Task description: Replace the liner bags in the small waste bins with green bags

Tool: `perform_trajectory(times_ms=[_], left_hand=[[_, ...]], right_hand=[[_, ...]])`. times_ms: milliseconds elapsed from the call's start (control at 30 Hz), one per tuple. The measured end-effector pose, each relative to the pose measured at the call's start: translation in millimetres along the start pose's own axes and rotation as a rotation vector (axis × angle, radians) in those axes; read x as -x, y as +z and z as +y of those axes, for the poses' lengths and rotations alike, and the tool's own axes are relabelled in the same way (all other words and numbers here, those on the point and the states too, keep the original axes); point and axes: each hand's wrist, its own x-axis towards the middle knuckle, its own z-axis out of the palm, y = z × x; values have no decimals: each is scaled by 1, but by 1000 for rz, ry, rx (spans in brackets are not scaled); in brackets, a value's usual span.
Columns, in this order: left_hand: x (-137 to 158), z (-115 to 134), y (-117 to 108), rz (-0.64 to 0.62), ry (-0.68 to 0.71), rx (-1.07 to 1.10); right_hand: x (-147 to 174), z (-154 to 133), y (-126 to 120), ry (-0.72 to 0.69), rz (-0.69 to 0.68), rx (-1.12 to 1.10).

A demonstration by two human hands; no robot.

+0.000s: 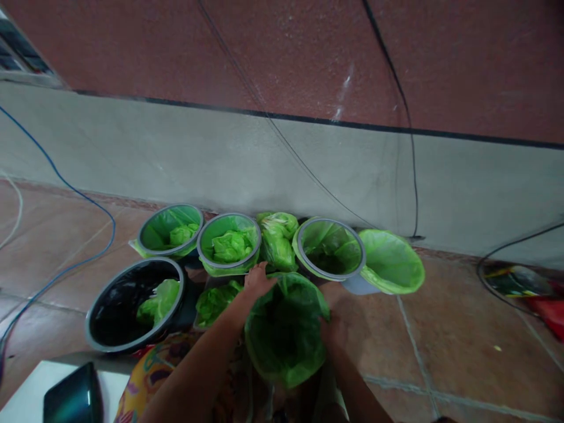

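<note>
Right in front of me a trash bin is lined with a green plastic bag [286,329], its edge folded over the rim. My left hand [259,283] is at the bag's upper left edge, fingers closed on it. On the right side, my right hand [333,330] grips the same bag at the rim; it is dim and slightly blurred. Beyond them stand a grey-rimmed bin [330,275] with a green liner and a bin with a loose bag edge [392,261]. A bundle of green bags [278,238] lies between bins.
Two lined bins, one far left [154,226] and one beside it [205,261], hold crumpled green bags. A black-lined bin [99,329] stands nearer. A phone [73,393] lies on a white surface [30,385]. A blue cable [66,176] crosses the tiled floor [462,329].
</note>
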Motion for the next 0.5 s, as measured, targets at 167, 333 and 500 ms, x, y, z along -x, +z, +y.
perform_trajectory(times_ms=[167, 333, 500], left_hand=[[-1, -5, 10, -28, -30, 5], [-1, 0, 11, -19, -17, -58], [6, 8, 5, 42, 54, -172]], right_hand=[[32, 1, 2, -17, -26, 43], [4, -42, -23, -262, 115, 168], [-30, -78, -28, -339, 42, 199]])
